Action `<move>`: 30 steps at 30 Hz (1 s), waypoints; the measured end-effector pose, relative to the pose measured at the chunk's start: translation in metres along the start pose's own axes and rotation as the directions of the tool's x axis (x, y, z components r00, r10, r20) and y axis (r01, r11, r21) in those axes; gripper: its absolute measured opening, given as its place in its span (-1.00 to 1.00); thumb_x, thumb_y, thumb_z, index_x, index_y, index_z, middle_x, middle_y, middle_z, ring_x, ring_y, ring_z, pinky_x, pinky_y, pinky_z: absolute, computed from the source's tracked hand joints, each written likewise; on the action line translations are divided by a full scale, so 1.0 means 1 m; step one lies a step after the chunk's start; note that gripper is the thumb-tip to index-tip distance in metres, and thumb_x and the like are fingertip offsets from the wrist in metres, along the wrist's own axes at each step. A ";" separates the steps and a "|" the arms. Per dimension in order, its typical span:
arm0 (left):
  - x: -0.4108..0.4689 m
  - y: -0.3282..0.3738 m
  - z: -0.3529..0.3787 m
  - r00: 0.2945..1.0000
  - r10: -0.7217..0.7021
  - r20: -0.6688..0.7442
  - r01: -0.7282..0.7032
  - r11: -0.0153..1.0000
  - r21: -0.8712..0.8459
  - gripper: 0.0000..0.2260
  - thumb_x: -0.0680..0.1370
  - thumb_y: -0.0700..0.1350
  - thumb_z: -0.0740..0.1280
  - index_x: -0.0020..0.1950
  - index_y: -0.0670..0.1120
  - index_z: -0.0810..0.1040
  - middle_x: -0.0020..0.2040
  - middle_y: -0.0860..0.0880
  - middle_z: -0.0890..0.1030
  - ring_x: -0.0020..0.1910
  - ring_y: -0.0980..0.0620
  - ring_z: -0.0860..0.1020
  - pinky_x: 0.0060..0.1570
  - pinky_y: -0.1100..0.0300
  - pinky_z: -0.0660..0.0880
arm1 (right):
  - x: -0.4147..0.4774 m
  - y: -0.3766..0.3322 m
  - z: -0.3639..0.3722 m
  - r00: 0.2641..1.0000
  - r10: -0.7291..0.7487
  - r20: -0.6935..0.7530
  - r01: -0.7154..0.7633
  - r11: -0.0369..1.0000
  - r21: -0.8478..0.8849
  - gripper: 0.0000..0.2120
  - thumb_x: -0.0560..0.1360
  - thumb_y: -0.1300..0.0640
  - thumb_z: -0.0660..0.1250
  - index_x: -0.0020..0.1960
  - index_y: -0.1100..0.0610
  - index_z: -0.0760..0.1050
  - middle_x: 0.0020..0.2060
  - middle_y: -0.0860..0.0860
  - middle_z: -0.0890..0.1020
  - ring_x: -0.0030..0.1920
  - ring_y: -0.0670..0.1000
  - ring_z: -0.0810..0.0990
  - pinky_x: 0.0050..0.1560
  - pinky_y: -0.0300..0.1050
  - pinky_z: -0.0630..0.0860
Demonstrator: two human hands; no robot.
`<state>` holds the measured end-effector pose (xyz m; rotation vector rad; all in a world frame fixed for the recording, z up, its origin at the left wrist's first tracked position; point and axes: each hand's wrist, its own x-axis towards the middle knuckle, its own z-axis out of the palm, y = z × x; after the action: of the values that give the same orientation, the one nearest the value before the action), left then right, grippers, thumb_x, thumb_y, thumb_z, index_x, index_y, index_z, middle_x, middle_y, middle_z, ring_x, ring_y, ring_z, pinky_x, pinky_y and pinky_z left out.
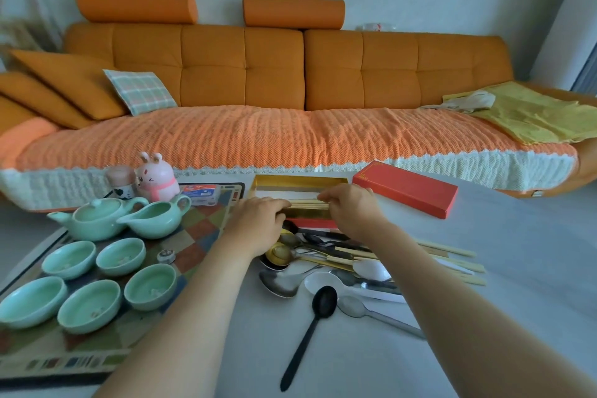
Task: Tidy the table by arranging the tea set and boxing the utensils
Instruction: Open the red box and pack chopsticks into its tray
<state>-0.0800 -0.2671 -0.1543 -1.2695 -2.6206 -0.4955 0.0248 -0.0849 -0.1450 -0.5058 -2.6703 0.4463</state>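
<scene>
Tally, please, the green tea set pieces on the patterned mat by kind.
Teapot: 1
Pitcher: 1
Cups: 5
Total: 7

Red lid point(405, 189), far right: a gold mark is being shown at its far left corner, too small to be read.
Blue packet point(202, 194), far left: a white label with red and blue print is being displayed, but no word is being made out.
Round cap point(166, 256), on the patterned mat point(206, 229): dark marks are being seen, blurred.
Legible text: none is being found.
</scene>
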 end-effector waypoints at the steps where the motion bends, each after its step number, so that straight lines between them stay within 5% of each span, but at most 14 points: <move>1: 0.001 0.000 -0.001 1.000 -0.011 0.008 0.011 1.000 -0.010 -0.67 0.65 -0.04 0.16 0.40 0.10 0.49 0.33 0.05 0.55 0.28 -0.06 0.48 0.29 0.06 0.32 | -0.003 -0.001 -0.001 0.999 -0.046 0.014 0.046 0.999 0.003 -0.68 0.57 0.14 0.14 0.17 -0.04 0.61 0.21 -0.09 0.61 0.23 -0.01 0.50 0.35 0.01 0.27; 4: 0.001 0.005 -0.002 0.998 -0.027 0.055 0.030 0.998 -0.061 -0.65 0.65 -0.06 0.16 0.43 0.08 0.46 0.34 0.02 0.54 0.28 -0.05 0.48 0.28 0.06 0.36 | -0.009 0.003 0.001 0.984 -0.159 0.074 0.164 0.984 -0.067 -0.71 0.56 0.09 0.18 0.18 -0.03 0.61 0.16 -0.10 0.62 0.19 -0.02 0.50 0.31 0.01 0.28; 8: 0.000 0.017 -0.003 0.993 -0.014 0.116 0.032 0.988 -0.152 -0.62 0.64 -0.06 0.17 0.46 0.08 0.40 0.41 0.01 0.47 0.37 -0.05 0.40 0.41 -0.01 0.26 | -0.008 0.018 -0.004 0.988 -0.125 0.095 0.142 0.971 -0.192 -0.73 0.64 0.05 0.18 0.21 -0.01 0.60 0.14 -0.07 0.63 0.17 0.02 0.52 0.27 0.01 0.35; 12: 0.002 0.029 -0.001 0.990 0.006 0.143 0.019 0.986 -0.168 -0.60 0.64 -0.02 0.18 0.50 0.07 0.35 0.46 0.02 0.40 0.43 -0.06 0.31 0.48 -0.03 0.12 | -0.013 0.032 -0.013 0.998 -0.061 0.009 0.061 0.998 -0.012 -0.73 0.59 0.22 0.25 0.23 0.05 0.60 0.20 0.00 0.62 0.20 0.05 0.57 0.27 -0.03 0.47; 17: 0.006 0.040 0.002 0.999 0.033 -0.020 -0.035 0.993 -0.110 -0.63 0.63 -0.04 0.20 0.44 0.05 0.42 0.40 0.05 0.44 0.40 -0.01 0.32 0.40 0.03 0.19 | -0.029 0.048 -0.036 0.996 0.015 -0.091 -0.016 1.000 -0.004 -0.69 0.55 0.28 0.27 0.22 0.03 0.57 0.12 0.00 0.57 0.06 0.03 0.56 0.13 -0.01 0.53; 21: 0.008 0.070 0.004 0.980 0.145 -0.138 -0.163 0.978 -0.129 -0.73 0.62 -0.13 0.20 0.28 0.04 0.54 0.19 0.06 0.52 0.21 0.01 0.41 0.21 0.12 0.33 | -0.044 0.066 -0.050 0.988 0.135 0.081 -0.121 0.980 -0.157 -0.77 0.58 0.13 0.24 0.15 -0.03 0.61 0.12 -0.09 0.61 0.06 -0.03 0.59 0.14 -0.04 0.55; 30: 0.006 0.117 0.035 0.963 0.226 0.146 -0.195 0.960 -0.200 -0.66 0.64 -0.10 0.20 0.42 0.03 0.44 0.33 0.03 0.49 0.30 0.00 0.43 0.21 0.05 0.45 | -0.060 0.085 -0.059 0.955 0.215 0.204 -0.183 0.969 -0.163 -0.91 0.49 0.07 0.42 -0.07 -0.10 0.65 -0.02 -0.10 0.66 -0.06 -0.05 0.60 0.02 -0.10 0.59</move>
<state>0.0071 -0.1821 -0.1599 -1.6974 -2.5757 -0.6312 0.1249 -0.0204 -0.1435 -0.8189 -2.8911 0.3890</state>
